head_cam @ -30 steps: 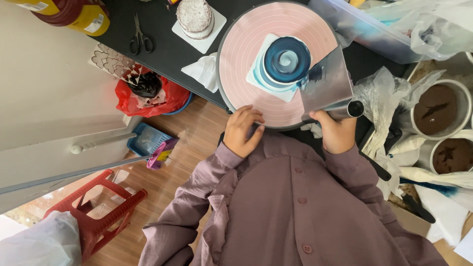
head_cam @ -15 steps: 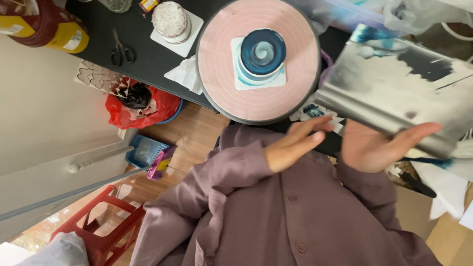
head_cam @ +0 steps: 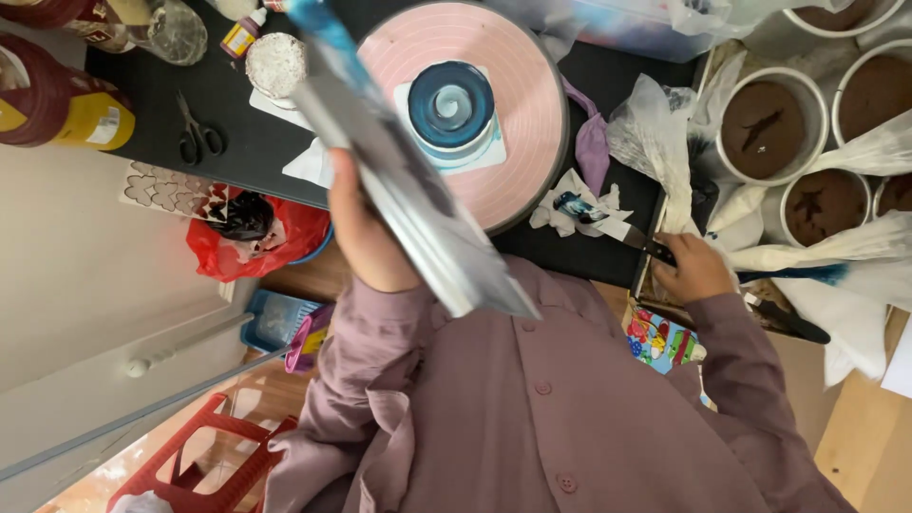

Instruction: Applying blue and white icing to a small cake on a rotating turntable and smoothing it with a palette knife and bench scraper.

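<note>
My left hand (head_cam: pixel 366 237) grips a wide flat metal scraper (head_cam: pixel 418 204) smeared with blue icing, raised and tilted in front of the camera. Behind it a small round cake (head_cam: pixel 451 104) iced in swirled blue and white stands on a white square at the middle of the pink turntable (head_cam: pixel 532 104). My right hand (head_cam: pixel 693 271) is at the table's right edge, closed on the black handle of a palette knife (head_cam: pixel 655 249). The blue-tipped blade rests on a crumpled white tissue (head_cam: pixel 570 204) beside the turntable.
Round tins of brown cake (head_cam: pixel 760 119) and plastic piping bags (head_cam: pixel 655 142) crowd the right. Scissors (head_cam: pixel 198 138) and a yellow container (head_cam: pixel 85 119) lie on the black table at the left. A red bag (head_cam: pixel 275 237) and a red stool (head_cam: pixel 199 465) are below.
The scraper passed from my right hand to my left and was lifted away from the cake. My right hand moved right and took hold of the palette knife.
</note>
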